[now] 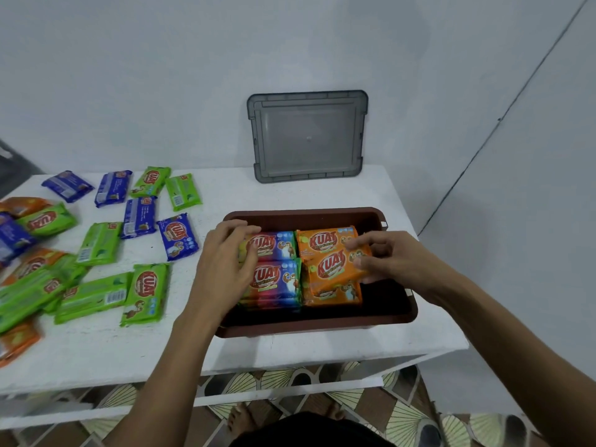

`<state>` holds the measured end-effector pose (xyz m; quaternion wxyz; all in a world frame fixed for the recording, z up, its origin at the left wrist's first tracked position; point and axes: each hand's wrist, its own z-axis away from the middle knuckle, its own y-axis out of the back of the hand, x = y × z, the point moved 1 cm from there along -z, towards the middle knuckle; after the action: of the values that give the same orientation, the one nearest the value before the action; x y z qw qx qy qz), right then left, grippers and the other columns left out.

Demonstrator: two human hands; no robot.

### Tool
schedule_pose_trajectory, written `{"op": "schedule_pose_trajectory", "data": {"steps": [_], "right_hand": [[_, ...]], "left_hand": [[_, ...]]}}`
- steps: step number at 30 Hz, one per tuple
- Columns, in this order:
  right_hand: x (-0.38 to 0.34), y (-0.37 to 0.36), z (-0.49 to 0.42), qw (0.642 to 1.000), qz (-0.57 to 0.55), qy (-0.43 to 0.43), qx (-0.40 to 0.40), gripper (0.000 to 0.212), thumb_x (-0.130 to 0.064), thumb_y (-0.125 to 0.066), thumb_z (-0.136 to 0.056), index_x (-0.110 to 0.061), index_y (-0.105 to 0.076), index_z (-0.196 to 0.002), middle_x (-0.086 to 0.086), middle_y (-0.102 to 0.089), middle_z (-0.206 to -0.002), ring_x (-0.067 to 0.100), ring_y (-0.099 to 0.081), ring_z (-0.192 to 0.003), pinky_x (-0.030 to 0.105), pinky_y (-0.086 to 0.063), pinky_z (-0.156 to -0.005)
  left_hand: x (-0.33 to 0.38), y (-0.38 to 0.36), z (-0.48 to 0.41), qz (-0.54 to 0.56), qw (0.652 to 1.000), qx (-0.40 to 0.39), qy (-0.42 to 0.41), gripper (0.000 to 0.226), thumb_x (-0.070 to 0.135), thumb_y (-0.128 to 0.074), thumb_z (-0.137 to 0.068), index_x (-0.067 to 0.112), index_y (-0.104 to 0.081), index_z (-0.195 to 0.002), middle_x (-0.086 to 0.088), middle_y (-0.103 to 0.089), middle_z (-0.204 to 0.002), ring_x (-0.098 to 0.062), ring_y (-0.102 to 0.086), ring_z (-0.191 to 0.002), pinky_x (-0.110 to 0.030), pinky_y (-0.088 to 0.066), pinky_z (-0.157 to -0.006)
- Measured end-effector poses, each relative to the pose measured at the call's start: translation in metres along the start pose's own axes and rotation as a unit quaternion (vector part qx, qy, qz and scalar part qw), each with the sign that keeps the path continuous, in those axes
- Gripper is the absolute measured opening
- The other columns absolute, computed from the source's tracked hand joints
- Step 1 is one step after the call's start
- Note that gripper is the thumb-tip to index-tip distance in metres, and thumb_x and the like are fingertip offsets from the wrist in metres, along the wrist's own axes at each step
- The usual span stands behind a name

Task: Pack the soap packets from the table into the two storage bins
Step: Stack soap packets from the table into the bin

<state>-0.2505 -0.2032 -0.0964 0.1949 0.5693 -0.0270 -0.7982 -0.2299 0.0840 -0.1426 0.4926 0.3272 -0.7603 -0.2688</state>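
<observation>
Head camera looks down at a brown plastic bin [396,312] on the white table [200,343]. The right hand [392,258] pinches an orange soap packet [335,267], tilted, its long side running left to right, over more orange packets. The left hand [225,256] lies flat on the blue packets [277,279] inside. Green packets [146,293] lie scattered to the left.

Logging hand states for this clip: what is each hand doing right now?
Left hand: fingers curled on the blue packets in the brown bin; a firm grip cannot be told.
Right hand: closed on an orange packet.
</observation>
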Motion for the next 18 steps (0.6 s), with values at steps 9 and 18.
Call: {"op": "schedule_pose_trajectory", "data": {"steps": [9,18], "right_hand": [[0.016,-0.022,-0.019,0.993,0.102,-0.055,-0.021,0.022,-0.004,-0.063,-0.092,-0.019,-0.063,-0.108,0.003,-0.056,-0.129,0.025,-0.062,-0.114,0.041,-0.06,-0.082],[0.021,-0.036,-0.03,0.929,0.366,-0.049,-0.002,0.018,-0.013,-0.06,-0.094,-0.024,-0.054,-0.108,0.008,-0.046,-0.142,0.03,-0.052,-0.123,0.036,-0.053,-0.094]], "left_hand": [[-0.002,-0.002,0.004,-0.016,1.0,-0.017,0.013,0.032,0.029,-0.05,-0.091,0.019,-0.064,-0.117,0.001,-0.052,-0.127,-0.014,-0.048,-0.117,-0.024,-0.034,-0.096],[-0.001,-0.002,0.005,-0.044,0.999,-0.005,0.008,0.028,0.016,-0.061,-0.091,0.015,-0.064,-0.118,-0.004,-0.051,-0.131,-0.018,-0.043,-0.121,-0.026,-0.032,-0.099]]}}
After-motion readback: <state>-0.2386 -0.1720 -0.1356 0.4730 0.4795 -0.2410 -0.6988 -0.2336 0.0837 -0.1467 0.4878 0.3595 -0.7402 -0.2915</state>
